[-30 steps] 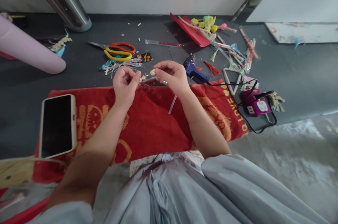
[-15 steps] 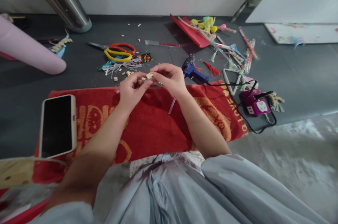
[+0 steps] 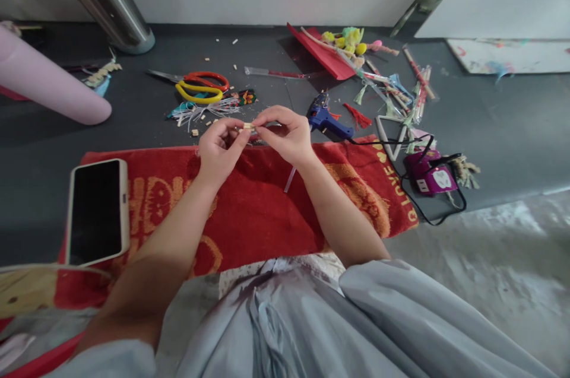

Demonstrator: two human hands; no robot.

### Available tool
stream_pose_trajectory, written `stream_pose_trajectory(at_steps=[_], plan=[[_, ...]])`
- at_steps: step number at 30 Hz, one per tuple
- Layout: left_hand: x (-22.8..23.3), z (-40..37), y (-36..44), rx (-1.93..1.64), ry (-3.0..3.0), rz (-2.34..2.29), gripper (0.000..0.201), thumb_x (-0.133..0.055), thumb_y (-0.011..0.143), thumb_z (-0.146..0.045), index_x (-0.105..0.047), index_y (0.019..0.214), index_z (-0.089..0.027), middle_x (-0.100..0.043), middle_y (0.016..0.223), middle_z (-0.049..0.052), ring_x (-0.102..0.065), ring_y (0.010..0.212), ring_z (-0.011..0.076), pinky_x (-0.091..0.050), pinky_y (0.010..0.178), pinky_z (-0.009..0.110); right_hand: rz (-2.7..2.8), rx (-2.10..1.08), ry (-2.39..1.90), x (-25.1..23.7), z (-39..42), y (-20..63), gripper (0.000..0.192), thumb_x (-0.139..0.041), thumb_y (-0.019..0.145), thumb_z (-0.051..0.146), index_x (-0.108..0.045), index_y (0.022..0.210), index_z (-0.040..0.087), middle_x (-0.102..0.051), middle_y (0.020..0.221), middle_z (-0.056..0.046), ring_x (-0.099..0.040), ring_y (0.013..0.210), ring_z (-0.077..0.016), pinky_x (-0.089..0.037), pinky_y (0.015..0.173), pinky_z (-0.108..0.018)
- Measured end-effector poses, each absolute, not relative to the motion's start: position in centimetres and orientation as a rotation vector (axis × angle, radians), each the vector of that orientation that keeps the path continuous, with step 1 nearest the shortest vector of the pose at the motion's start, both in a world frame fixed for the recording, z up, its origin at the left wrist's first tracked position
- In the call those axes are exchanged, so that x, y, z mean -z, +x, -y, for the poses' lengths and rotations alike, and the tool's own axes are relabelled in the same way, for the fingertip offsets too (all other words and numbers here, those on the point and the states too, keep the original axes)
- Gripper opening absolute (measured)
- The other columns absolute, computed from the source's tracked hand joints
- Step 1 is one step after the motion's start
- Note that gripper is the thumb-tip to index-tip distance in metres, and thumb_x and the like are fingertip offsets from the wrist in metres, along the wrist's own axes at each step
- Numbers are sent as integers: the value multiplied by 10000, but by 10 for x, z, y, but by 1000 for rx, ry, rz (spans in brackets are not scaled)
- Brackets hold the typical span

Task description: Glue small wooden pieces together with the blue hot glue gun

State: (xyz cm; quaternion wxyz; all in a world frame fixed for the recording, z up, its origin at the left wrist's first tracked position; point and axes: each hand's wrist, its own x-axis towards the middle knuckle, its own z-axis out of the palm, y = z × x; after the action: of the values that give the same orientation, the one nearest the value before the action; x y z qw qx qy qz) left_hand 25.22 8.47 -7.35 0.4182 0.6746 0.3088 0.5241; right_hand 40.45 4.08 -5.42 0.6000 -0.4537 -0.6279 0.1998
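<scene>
My left hand and my right hand meet above the far edge of a red towel. Between their fingertips they pinch a small pale bead. A thin strand seems to run from the bead under my right fingers, but it is too fine to make out. A short white stick lies on the towel below my right wrist. Several more pale beads are scattered on the dark floor just beyond my left hand.
A phone lies on the towel's left end. Beyond are red and yellow scissors, a blue glue gun with black cord, a purple plug block, a pink roll, a metal post and craft sticks and pompoms.
My hands were apart a second ago; they have come together, and both now pinch the bead. My left hand shifted right toward my right hand.
</scene>
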Motion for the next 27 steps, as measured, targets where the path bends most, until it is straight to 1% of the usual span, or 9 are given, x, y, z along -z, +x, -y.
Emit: stream_pose_trajectory(at_steps=[2, 4, 7, 12, 17, 21, 27], plan=[[74, -85, 252, -1321, 1709, -775, 346, -688, 780, -537, -633, 854, -204, -547, 618, -40, -461, 503, 48, -361, 461, 177, 1478, -473, -1067, 53, -40, 405, 103, -633, 834, 276, -696, 821, 195, -706, 849, -22, -653, 841, -120, -549, 788, -272], [74, -85, 252, -1320, 1740, -789, 323, -685, 790, -515, -626, 869, -207, -529, 606, -48, -443, 490, 45, -345, 451, 178, 1474, -530, -1098, 53, -39, 405, 153, -630, 848, 327, -696, 832, 190, -709, 871, -31, -654, 846, -119, -545, 718, -240], [73, -85, 251, -1305, 1783, -810, 283, -691, 797, -469, -622, 879, -207, -518, 594, -53, -437, 481, 48, -331, 439, 182, 1455, -584, -1158, 54, -40, 405, 236, -645, 841, 412, -698, 823, 183, -708, 858, -30, -651, 818, -113, -531, 659, -213], [73, -85, 249, -1304, 1823, -806, 250, -703, 795, -428, -651, 900, -207, -554, 619, -41, -453, 496, 57, -355, 457, 192, 1484, -564, -1195, 56, -42, 407, 315, -641, 835, 492, -702, 814, 183, -697, 843, -28, -638, 809, -115, -512, 657, -221], [71, -85, 247, -1329, 1881, -849, 258, -699, 800, -441, -709, 903, -204, -626, 673, -16, -508, 549, 75, -403, 515, 213, 1545, -484, -1179, 56, -43, 411, 290, -642, 847, 478, -700, 827, 195, -677, 840, -24, -614, 813, -119, -499, 708, -246], [70, -85, 247, -1377, 1884, -852, 233, -716, 787, -433, -742, 865, -215, -693, 728, 3, -562, 593, 92, -442, 572, 232, 1566, -477, -1155, 56, -43, 412, 270, -647, 849, 465, -692, 803, 203, -663, 817, -21, -600, 794, -125, -497, 744, -272], [69, -84, 245, -1380, 1949, -867, 266, -698, 790, -473, -748, 831, -215, -694, 687, 7, -552, 559, 93, -436, 553, 239, 1538, -526, -1174, 54, -42, 411, 303, -665, 816, 507, -692, 733, 216, -672, 794, -23, -598, 757, -134, -510, 746, -297]])
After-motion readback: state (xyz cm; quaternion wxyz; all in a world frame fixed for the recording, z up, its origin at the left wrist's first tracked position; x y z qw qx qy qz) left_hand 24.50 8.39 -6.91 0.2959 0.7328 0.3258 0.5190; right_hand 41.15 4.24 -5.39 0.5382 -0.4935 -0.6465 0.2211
